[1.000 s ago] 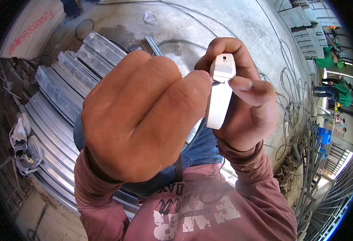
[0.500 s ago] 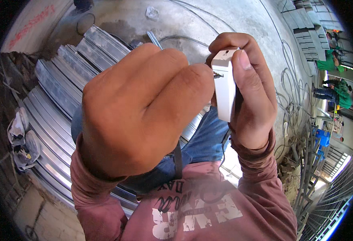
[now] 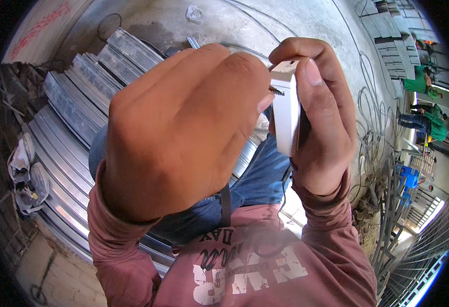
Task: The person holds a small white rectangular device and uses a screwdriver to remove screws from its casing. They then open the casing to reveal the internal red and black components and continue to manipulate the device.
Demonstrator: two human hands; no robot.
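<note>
Held up in front of my chest, my right hand (image 3: 326,102) is closed round a slim white plastic box (image 3: 285,115), its thumb along the right edge. The box stands upright with a narrow side toward me, and a small dark slot shows on its top end. My left hand (image 3: 183,123) is closed in a pinch at the box's left side. From its fingertips a dark threaded screw (image 3: 277,91) pokes out, its tip at the box's side near the top. The screw's other end is hidden by my fingers; I cannot tell whether the tip has entered the box.
Long ribbed metal profiles (image 3: 63,153) lie stacked at the left. Clear plastic wrapping (image 3: 30,179) rests beside them. Cables (image 3: 372,112) snake over the concrete floor at the right. Farther right, people in green (image 3: 431,123) stand near metal racks and a blue container (image 3: 408,176).
My left fingers have rolled round and the hand has tipped, so its thumb tip now shows below the screw. The right hand and the white box have barely shifted.
</note>
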